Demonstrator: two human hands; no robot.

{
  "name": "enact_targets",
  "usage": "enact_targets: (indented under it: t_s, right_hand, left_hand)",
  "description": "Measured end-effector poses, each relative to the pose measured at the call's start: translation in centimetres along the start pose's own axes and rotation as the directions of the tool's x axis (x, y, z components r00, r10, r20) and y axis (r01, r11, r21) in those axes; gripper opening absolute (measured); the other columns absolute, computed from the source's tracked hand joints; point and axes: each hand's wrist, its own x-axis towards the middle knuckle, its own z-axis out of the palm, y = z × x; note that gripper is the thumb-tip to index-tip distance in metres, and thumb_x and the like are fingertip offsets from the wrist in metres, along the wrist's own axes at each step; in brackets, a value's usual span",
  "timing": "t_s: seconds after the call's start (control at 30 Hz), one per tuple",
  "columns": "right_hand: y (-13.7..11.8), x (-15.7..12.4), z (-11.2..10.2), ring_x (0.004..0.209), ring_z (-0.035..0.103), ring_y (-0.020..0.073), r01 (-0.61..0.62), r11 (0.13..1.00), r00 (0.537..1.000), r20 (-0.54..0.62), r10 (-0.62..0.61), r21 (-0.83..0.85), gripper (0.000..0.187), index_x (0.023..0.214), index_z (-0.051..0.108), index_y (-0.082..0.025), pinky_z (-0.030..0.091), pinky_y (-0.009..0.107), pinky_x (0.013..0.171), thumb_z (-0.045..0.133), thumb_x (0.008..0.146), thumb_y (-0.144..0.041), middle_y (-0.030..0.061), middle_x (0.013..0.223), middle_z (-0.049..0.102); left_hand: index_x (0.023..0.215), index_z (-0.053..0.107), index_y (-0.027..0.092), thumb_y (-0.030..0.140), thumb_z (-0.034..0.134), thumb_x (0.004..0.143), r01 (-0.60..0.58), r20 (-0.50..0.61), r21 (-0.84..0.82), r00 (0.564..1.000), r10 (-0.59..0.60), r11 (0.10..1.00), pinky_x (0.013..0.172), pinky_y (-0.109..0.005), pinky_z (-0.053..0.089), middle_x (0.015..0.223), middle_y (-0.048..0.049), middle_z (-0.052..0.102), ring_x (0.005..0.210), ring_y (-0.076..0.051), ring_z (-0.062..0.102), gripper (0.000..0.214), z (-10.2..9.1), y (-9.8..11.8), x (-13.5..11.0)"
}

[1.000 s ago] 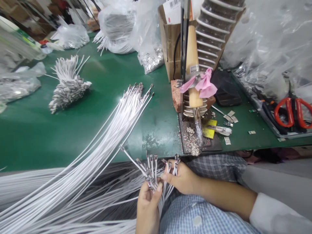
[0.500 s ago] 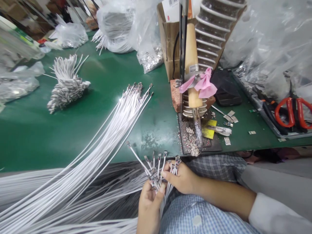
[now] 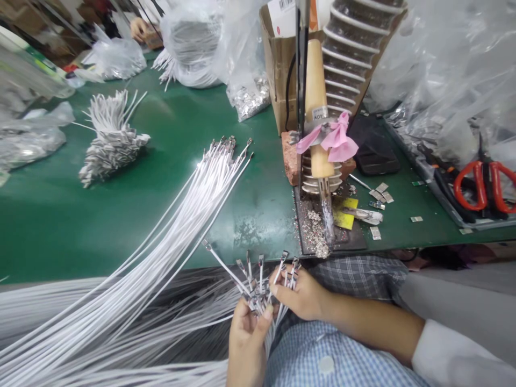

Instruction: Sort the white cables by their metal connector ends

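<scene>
My left hand [image 3: 246, 338] is closed around a bundle of thin white wires with metal terminals [image 3: 252, 277], held just off the near edge of the green table [image 3: 80, 226]. My right hand [image 3: 300, 293] pinches a few of the terminal ends at the top of that bundle. The terminals fan out upward between both hands. A long sheaf of the same white wires [image 3: 177, 215] lies diagonally across the table to the left, its tips [image 3: 226, 148] pointing away from me.
A soldering iron with a wooden handle and pink ribbon [image 3: 320, 140] stands in a coil holder over a solder-spattered tray [image 3: 318, 228]. Red-handled scissors [image 3: 484, 185] lie at right. A pile of short wires [image 3: 110, 142], plastic bags [image 3: 193, 37] and a cardboard box [image 3: 280, 70] stand further back.
The fanned terminals shifted slightly as my right fingers worked through them; both hands stay in the same place at the table edge.
</scene>
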Motion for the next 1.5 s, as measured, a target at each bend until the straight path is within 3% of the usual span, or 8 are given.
enact_targets:
  t_s: [0.27,0.43,0.6,0.7,0.93,1.07,1.23,1.5]
  right_hand:
    - [0.7,-0.4,0.3,0.06,0.047,0.0117,-0.079,0.995,0.997,0.022,0.077,0.068,0.022,0.077,0.051,-0.017,0.041,0.023,0.056,0.068,0.07,-0.029,-0.0018,0.067,0.053]
    - [0.3,-0.3,0.0,0.059,0.048,0.0122,-0.002,0.999,1.0,-0.009,0.002,-0.033,0.019,0.067,0.049,-0.017,0.042,0.024,0.056,0.053,0.081,-0.029,-0.0006,0.062,0.05]
    - [0.2,-0.2,-0.1,0.051,0.051,0.0136,-0.138,0.987,0.99,0.049,0.134,0.087,0.021,0.069,0.048,-0.017,0.043,0.025,0.05,0.052,0.079,-0.034,-0.0003,0.058,0.052]
    - [0.1,-0.1,-0.2,0.054,0.049,0.0131,-0.123,0.989,0.992,0.011,0.122,0.082,0.017,0.068,0.049,-0.017,0.041,0.025,0.053,0.052,0.077,-0.032,-0.0009,0.059,0.051]
    - [0.4,-0.3,-0.2,0.066,0.05,0.0149,-0.055,0.997,0.998,-0.003,0.055,0.051,0.016,0.079,0.057,-0.016,0.043,0.027,0.063,0.059,0.075,-0.031,0.0011,0.07,0.055]
    - [0.8,-0.5,0.0,0.063,0.048,0.0143,-0.01,1.0,0.999,-0.034,0.01,-0.017,0.023,0.07,0.053,-0.017,0.042,0.028,0.061,0.058,0.081,-0.037,0.0006,0.066,0.051]
    - [0.7,-0.6,-0.1,0.058,0.044,0.0124,-0.083,0.997,0.996,-0.015,0.083,0.001,0.024,0.07,0.049,-0.017,0.039,0.026,0.056,0.061,0.079,-0.037,-0.0013,0.063,0.048]
    - [0.4,-0.5,0.0,0.057,0.042,0.011,-0.05,0.998,0.999,-0.003,0.05,0.043,0.02,0.069,0.048,-0.017,0.038,0.024,0.055,0.06,0.076,-0.03,-0.0022,0.062,0.046]
  left_hand:
    - [0.103,0.063,0.021,0.029,0.081,0.07,-0.025,0.142,0.073,0.99,0.015,0.997,0.084,-0.029,0.055,0.102,-0.0078,0.071,0.096,-0.022,0.067,0.039,-1.1,-0.7,0.4]
    - [0.105,0.063,0.021,0.029,0.079,0.072,0.028,0.048,0.019,0.998,-0.029,0.999,0.084,-0.034,0.056,0.105,-0.0083,0.07,0.097,-0.025,0.066,0.038,-1.0,-0.5,0.3]
    - [0.103,0.065,0.02,0.03,0.082,0.069,0.04,0.022,-0.009,0.999,-0.04,0.999,0.086,-0.034,0.054,0.103,-0.0072,0.07,0.099,-0.024,0.065,0.04,-0.7,-0.5,0.5]
    - [0.102,0.065,0.021,0.031,0.083,0.068,0.036,0.002,0.002,0.999,-0.036,0.999,0.086,-0.028,0.052,0.1,-0.0048,0.071,0.098,-0.021,0.065,0.041,-0.7,-0.6,0.5]
    - [0.099,0.065,0.02,0.03,0.084,0.067,0.0,0.01,0.024,1.0,0.0,1.0,0.087,-0.027,0.052,0.097,-0.0054,0.071,0.098,-0.021,0.065,0.039,-1.0,-0.9,0.4]
    - [0.095,0.065,0.021,0.027,0.083,0.068,-0.024,0.032,0.018,0.999,0.024,1.0,0.085,-0.022,0.052,0.094,-0.0027,0.071,0.096,-0.018,0.066,0.034,-1.1,-1.0,0.5]
    - [0.093,0.065,0.022,0.027,0.084,0.067,-0.024,0.029,-0.004,0.999,0.024,1.0,0.083,-0.019,0.052,0.092,-0.0009,0.072,0.093,-0.015,0.066,0.033,-0.7,-0.9,0.5]
    - [0.095,0.066,0.024,0.029,0.084,0.067,-0.039,0.029,0.016,0.999,0.039,0.999,0.084,-0.018,0.051,0.093,-0.0008,0.072,0.094,-0.015,0.066,0.033,-1.0,-1.0,0.4]
